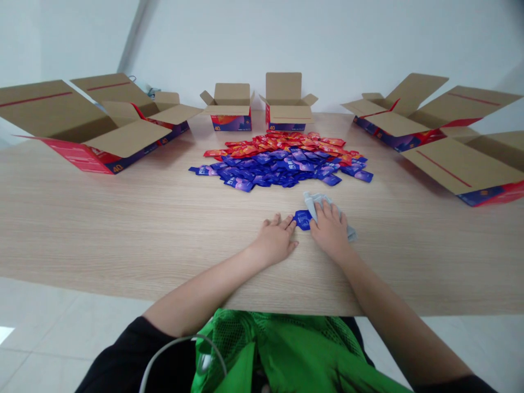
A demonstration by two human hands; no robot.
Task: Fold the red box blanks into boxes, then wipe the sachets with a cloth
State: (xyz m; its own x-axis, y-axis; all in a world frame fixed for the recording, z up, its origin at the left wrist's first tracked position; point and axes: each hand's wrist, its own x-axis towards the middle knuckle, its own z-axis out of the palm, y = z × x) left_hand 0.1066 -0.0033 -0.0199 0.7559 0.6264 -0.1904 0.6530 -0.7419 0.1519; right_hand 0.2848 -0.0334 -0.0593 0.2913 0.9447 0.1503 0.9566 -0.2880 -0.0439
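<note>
On the table in front of me a single blue sachet (303,220) lies flat. My left hand (277,239) rests palm down with its fingers spread, the fingertips touching the sachet's narrow left end. A pale grey-blue cloth (313,203) is bunched beneath my right hand (331,228), whose fingers press it to the table. The cloth and hand cover the sachet's right end. Beyond my hands lies a heap of blue sachets (282,166), with red sachets (282,142) piled behind them.
Open cardboard boxes stand around the heap: a pair at the back, one box (231,121) beside another box (286,114), larger boxes at left (102,147) and right (470,169). The wooden table (102,234) has its front edge close to my body. A white wall stands behind.
</note>
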